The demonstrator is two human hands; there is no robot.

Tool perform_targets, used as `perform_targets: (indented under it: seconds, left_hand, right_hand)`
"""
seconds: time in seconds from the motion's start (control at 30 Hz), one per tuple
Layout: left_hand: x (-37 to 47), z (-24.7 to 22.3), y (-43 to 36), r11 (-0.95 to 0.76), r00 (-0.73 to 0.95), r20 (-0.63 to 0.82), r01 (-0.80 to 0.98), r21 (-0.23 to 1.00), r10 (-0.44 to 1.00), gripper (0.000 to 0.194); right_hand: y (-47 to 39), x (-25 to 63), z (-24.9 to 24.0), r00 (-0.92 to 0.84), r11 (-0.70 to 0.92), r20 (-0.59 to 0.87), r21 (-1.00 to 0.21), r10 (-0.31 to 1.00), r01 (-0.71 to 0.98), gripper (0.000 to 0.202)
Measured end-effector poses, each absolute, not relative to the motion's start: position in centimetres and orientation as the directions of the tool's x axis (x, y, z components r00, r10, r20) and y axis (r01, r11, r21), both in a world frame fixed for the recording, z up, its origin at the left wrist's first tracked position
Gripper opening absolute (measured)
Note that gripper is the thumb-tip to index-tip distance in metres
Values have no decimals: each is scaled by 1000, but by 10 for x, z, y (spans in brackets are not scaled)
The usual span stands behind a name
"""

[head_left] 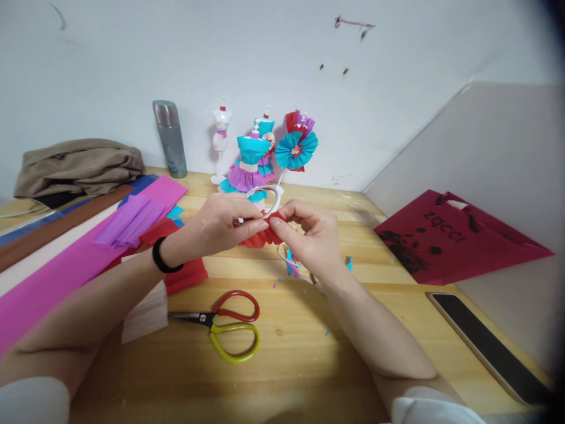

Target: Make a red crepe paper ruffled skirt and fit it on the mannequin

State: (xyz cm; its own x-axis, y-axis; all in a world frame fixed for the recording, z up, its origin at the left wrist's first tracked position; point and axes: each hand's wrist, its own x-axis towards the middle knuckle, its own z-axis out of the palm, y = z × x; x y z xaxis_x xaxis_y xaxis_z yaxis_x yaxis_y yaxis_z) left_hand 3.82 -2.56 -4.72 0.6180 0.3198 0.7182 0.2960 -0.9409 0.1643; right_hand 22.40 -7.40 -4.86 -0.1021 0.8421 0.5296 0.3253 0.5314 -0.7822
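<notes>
Between both hands is a gathered strip of red crepe paper (260, 238). My left hand (220, 224), with a black band on the wrist, is closed and pinches the strip's left part. Closed on its right end, my right hand (309, 232) presses the folds between thumb and forefinger. A white ring-shaped roll (277, 200) shows just behind the fingers; whether a hand touches it I cannot tell. Scissors (207, 319) with one red and one yellow handle lie below the hands. Miniature dress forms stand behind, one in a blue and purple paper dress (252, 153).
Colored crepe paper sheets (66, 271) cover the table's left side. A bottle (170, 141) and a brown cloth (79, 168) stand at the back left. On the right are a dark pink paper bag (441, 235) and a phone (481, 344). Paper scraps (292, 265) lie near my right hand.
</notes>
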Motion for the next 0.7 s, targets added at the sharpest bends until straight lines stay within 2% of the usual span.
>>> perform_targets:
  seconds: [0.2,0.4,0.47,0.6,0.7]
  left_hand:
    - [40,-45,-29,-937,628,706,312,157,327,31]
    - [38,-44,-28,-948,675,684,307,77,275,32]
    - [37,-44,-27,-947,694,657,306,101,294,31]
    - [37,-44,-25,-940,659,676,289,179,331,30]
    - [38,-44,-25,-940,637,699,295,170,326,30]
  right_hand:
    - [-73,223,-50,-99,517,514,-799,852,306,19]
    - [-70,224,-53,-132,391,369,-890,920,234,22]
    - [-69,225,-51,-150,367,340,-903,928,224,22]
    - [-70,227,-46,-107,429,416,-865,903,260,18]
    - [-73,227,-42,-47,481,488,-833,872,274,13]
